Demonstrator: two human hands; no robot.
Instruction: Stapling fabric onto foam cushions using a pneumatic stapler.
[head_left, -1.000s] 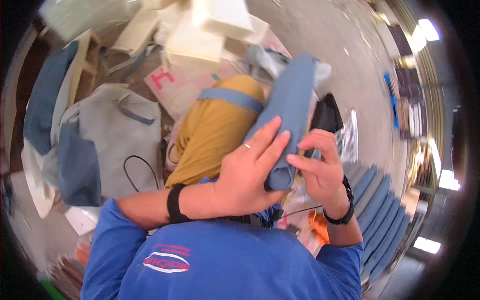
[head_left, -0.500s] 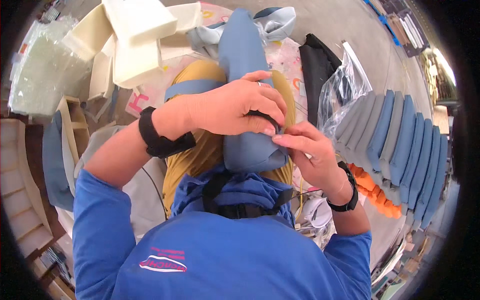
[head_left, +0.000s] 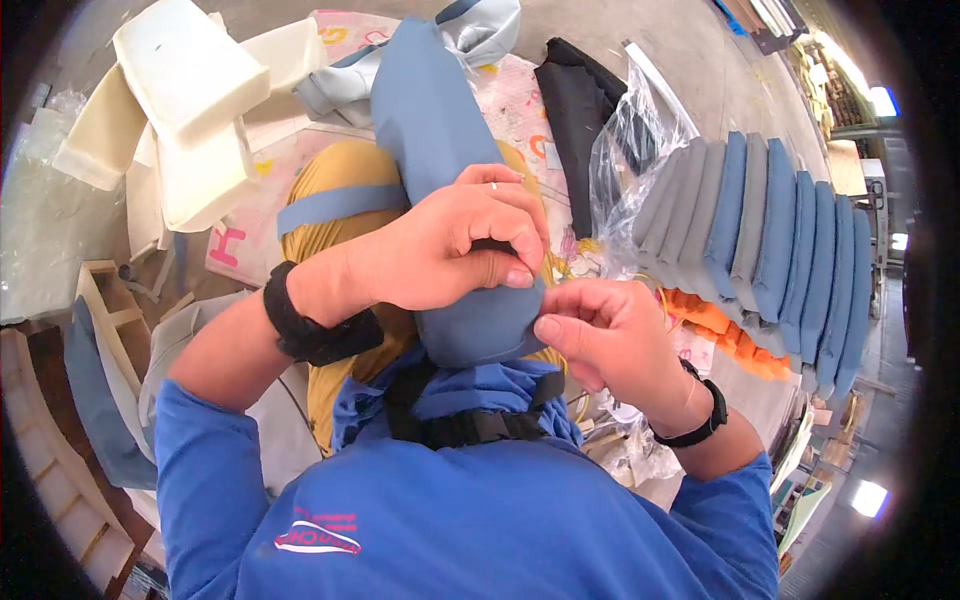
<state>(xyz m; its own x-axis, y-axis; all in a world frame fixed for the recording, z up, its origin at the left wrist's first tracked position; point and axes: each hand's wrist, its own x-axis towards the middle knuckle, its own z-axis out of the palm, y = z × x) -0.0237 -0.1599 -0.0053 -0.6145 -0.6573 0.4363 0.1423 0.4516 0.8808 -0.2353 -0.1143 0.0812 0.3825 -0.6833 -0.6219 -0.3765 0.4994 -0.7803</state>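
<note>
A long cushion in a blue fabric cover (head_left: 430,120) stands up against my chest, its near end at my hands. My left hand (head_left: 455,250) is wrapped over that near end, fingers curled and pinching a small dark part of the cover. My right hand (head_left: 605,335) sits just beside it on the right, thumb and fingers pinching the cover's edge at the same end. Behind the blue cushion lies a mustard-yellow cushion (head_left: 330,235) with a blue strap across it.
White foam blocks (head_left: 190,120) are heaped at the upper left. A row of upright blue and grey cushions (head_left: 770,240) stands at the right, with crumpled clear plastic (head_left: 625,150), black fabric (head_left: 575,110) and orange pieces (head_left: 725,335) nearby. A wooden frame (head_left: 110,320) lies at the left.
My view has swung, so the blue cushion now points straight away from me. Both hands have stayed on its near end, the right hand shifting to pinch the edge under the left.
</note>
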